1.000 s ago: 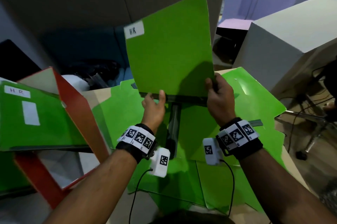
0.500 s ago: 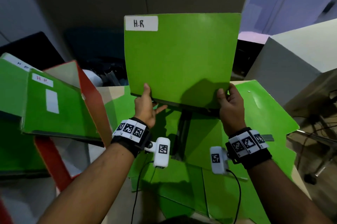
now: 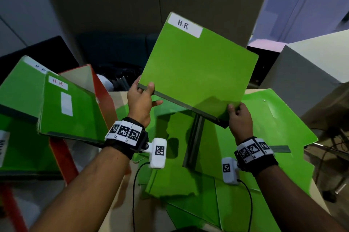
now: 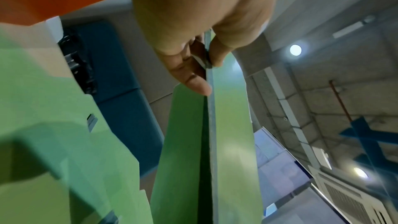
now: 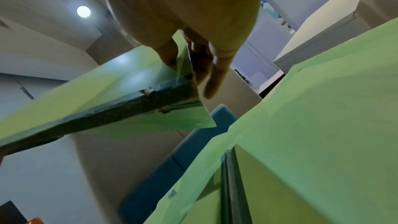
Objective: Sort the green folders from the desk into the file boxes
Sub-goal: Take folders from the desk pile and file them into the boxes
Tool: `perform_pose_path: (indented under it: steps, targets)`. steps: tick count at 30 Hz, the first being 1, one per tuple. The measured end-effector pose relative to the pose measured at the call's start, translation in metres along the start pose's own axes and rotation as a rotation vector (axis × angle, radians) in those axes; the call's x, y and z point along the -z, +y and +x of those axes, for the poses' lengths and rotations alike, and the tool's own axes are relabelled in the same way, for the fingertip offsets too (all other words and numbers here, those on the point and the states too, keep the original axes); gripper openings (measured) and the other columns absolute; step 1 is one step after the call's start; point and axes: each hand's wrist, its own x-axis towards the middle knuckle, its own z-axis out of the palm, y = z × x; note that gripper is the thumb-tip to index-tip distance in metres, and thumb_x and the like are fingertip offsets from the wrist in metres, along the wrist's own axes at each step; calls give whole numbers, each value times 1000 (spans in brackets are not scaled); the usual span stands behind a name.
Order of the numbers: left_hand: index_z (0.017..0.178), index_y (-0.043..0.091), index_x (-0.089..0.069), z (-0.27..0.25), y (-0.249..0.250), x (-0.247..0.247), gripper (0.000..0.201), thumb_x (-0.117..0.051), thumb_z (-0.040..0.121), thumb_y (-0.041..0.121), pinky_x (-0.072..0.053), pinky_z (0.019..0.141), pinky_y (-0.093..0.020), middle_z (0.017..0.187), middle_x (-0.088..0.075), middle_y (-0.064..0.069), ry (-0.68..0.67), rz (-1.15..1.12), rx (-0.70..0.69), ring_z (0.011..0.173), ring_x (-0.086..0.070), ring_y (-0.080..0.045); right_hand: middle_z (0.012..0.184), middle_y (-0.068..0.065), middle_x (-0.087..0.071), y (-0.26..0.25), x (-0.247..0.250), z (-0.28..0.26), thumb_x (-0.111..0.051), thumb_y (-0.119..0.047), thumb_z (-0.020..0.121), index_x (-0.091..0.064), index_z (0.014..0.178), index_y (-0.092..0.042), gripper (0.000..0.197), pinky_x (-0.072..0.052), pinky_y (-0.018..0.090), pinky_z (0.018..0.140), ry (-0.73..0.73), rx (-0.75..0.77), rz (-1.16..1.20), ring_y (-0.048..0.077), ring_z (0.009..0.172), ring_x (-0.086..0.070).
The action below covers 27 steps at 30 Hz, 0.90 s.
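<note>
A green folder [image 3: 196,73] with a white "H.R" label is held up in the air, tilted with its right side lower. My left hand [image 3: 140,97] pinches its lower left corner at the dark spine [image 4: 210,77]. My right hand [image 3: 238,116] grips the lower right corner [image 5: 187,81]. Below them, more green folders [image 3: 273,127] lie spread open on the desk. To the left, an orange-red file box [image 3: 105,95] holds green folders [image 3: 73,110] labelled "H R".
A grey-white box [image 3: 306,65] stands at the back right. A dark folder spine [image 3: 194,141] runs across the desk pile. The beige desk edge [image 3: 120,203] shows in front, with a cable hanging. Wall panels rise behind.
The held folder has tilted clockwise: its left side rose and its right side dropped. My left hand moved up along the spine corner. The view shifted to show more of the file box.
</note>
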Motion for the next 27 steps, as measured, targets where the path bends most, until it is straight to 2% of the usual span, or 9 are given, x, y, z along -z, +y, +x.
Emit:
perform_pose_path:
  steps: [4, 6, 11, 12, 16, 20, 22, 24, 27]
  targets:
    - [133, 12, -50, -11, 15, 1, 35, -51, 98, 6, -54, 51, -24, 93, -56, 4, -106, 102, -152, 75, -58, -5, 118, 15, -58, 5, -15, -4, -45, -39, 98, -51, 117, -1, 43, -49, 48, 91, -116, -208, -123, 32, 106, -56]
    - [133, 9, -50, -15, 22, 1, 36, -52, 97, 5, -54, 51, -25, 92, -58, 5, -141, 138, -208, 74, -59, -2, 116, 15, -57, 14, -27, -1, -44, -40, 99, -49, 119, 0, 45, -54, 54, 84, -180, -327, -45, 33, 102, -59]
    - [109, 9, -57, -24, 44, 12, 13, -54, 96, 8, -53, 50, -25, 83, -59, 2, -181, 167, -383, 70, -59, -7, 93, 18, -67, 14, -55, 5, -42, -45, 94, -58, 90, -1, 47, -56, 55, 74, -284, -351, 55, 35, 88, -66]
    - [97, 12, -57, -25, 50, 15, 2, -56, 96, 11, -52, 49, -26, 79, -58, 1, -180, 158, -423, 67, -58, -9, 96, 20, -66, 1, -60, 1, -40, -39, 98, -57, 93, 1, 44, -58, 53, 70, -313, -351, 65, 36, 87, -66]
    - [73, 21, -44, -24, 65, 25, 28, -62, 93, 15, -51, 54, -31, 69, -47, -1, -94, 153, -548, 63, -50, -18, 109, 20, -58, -35, -81, -8, -40, -36, 100, -50, 112, 2, 41, -59, 45, 67, -373, -337, 32, 37, 96, -63]
    - [81, 24, -47, -25, 75, 39, 23, -61, 93, 10, -47, 65, -25, 71, -47, 9, -62, 127, -576, 67, -47, -9, 102, 16, -62, -51, -104, -16, -44, -36, 100, -57, 101, -2, 37, -56, 51, 82, -478, -303, 7, 35, 101, -63]
    - [93, 23, -49, -28, 81, 48, 20, -60, 93, 7, -51, 74, -23, 83, -57, 10, -22, 147, -611, 76, -56, -4, 116, 6, -55, -63, -118, -21, -48, -35, 97, -44, 130, -4, 46, -51, 52, 92, -497, -246, -16, 32, 112, -57]
    - [105, 25, -46, -31, 88, 57, 24, -56, 94, 6, -53, 86, -31, 103, -63, -6, 19, 156, -665, 92, -61, -9, 143, 7, -40, -78, -133, -30, -53, -37, 94, -17, 149, -10, 72, -44, 52, 102, -553, -171, -27, 31, 127, -45]
    - [110, 24, -40, -31, 100, 75, 22, -50, 96, 10, -50, 93, -47, 117, -55, -28, 90, 160, -748, 100, -59, -29, 157, 11, -20, -109, -158, -48, -57, -38, 92, -15, 151, -10, 78, -27, 45, 115, -628, -2, 20, 28, 141, -26]
